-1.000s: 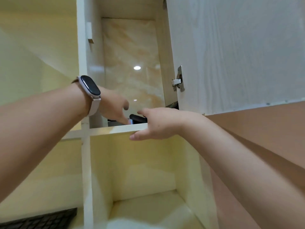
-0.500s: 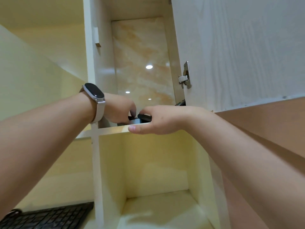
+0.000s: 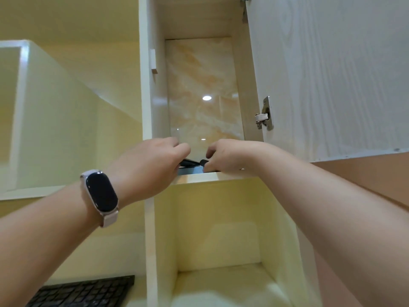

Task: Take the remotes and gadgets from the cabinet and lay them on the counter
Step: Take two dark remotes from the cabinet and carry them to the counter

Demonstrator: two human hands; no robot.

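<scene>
Only slivers of the flat black gadgets (image 3: 188,162) show between the left hand (image 3: 150,167) and right hand (image 3: 228,156), the rest hidden by knuckles and the pale shelf lip (image 3: 210,177); whether either hand grips them cannot be told; the black keyboard (image 3: 81,291) runs off the bottom edge.

The cabinet (image 3: 221,229) was pale cream-yellow inside, its door (image 3: 332,74) white with faint grey wood grain. The back panel (image 3: 203,85) was cream marble veined orange. The gadgets (image 3: 187,162) at the shelf's (image 3: 210,177) front edge were black. The watch (image 3: 101,192) had a black face and a pale pink band; the keyboard (image 3: 84,291) was black.
</scene>
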